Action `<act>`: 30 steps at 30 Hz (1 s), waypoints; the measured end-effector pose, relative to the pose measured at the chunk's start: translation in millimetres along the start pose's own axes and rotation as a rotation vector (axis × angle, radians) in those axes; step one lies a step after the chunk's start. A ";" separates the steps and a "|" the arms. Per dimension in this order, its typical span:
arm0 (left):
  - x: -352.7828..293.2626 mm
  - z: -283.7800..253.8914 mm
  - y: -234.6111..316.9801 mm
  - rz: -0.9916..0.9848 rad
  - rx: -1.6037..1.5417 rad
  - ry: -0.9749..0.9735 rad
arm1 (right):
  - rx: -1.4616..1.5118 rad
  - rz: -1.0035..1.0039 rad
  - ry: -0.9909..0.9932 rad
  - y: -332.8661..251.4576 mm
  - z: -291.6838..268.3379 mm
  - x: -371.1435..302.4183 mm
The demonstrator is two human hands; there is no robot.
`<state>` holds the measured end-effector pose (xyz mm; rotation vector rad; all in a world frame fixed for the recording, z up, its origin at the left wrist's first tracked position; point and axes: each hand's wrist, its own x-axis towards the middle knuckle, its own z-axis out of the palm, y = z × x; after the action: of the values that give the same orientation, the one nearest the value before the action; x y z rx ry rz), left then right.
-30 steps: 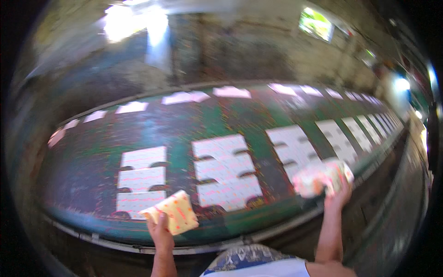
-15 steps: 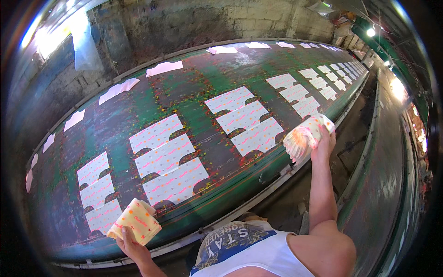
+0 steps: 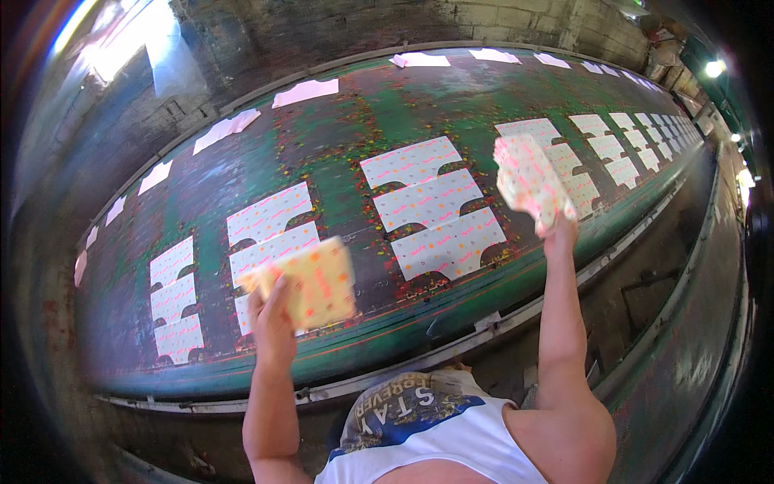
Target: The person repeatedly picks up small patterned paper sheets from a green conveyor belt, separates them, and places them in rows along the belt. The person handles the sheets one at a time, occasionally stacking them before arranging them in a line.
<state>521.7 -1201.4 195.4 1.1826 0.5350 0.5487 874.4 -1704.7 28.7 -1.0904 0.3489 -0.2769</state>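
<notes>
My left hand (image 3: 276, 323) is closed on a folded stack of pale yellow printed cloth (image 3: 321, 282), its thumb on top. The stack is held above a column of printed white cloth pieces (image 3: 270, 211) and hides part of it. My right hand (image 3: 559, 239) reaches farther out and grips one end of a bundle of white cloth with pink print (image 3: 528, 173). That bundle stands up from the fist, in front of another column of white pieces (image 3: 576, 181). Both held cloths are slightly blurred.
A long green table (image 3: 339, 189), speckled with colored paint, runs away to the right. More notched white pieces (image 3: 435, 198) lie flat in columns along it. Plain pale pink cloths (image 3: 306, 92) line its far edge, by a block wall (image 3: 387, 28). A metal rail (image 3: 476, 331) borders the near side.
My left hand has risen and moved right with the yellow cloth. My right hand has swung its bundle upward, from drooping to upright. The view has shifted slightly.
</notes>
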 end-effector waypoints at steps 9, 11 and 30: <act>-2.0 129.6 -20.6 -0.206 0.074 -0.682 | -0.134 0.250 0.328 20.1 -114.7 -27.3; 0.0 120.2 -46.8 -0.374 0.181 -0.793 | -0.219 0.170 0.322 -0.1 -128.6 -35.6; -18.2 -216.3 -68.3 -0.056 0.949 -0.620 | -0.526 -0.139 -0.188 46.3 62.4 -265.0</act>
<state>375.7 -1080.2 69.9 2.1215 0.2729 -0.1898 660.5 -1531.4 50.1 -1.6499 0.1792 -0.2071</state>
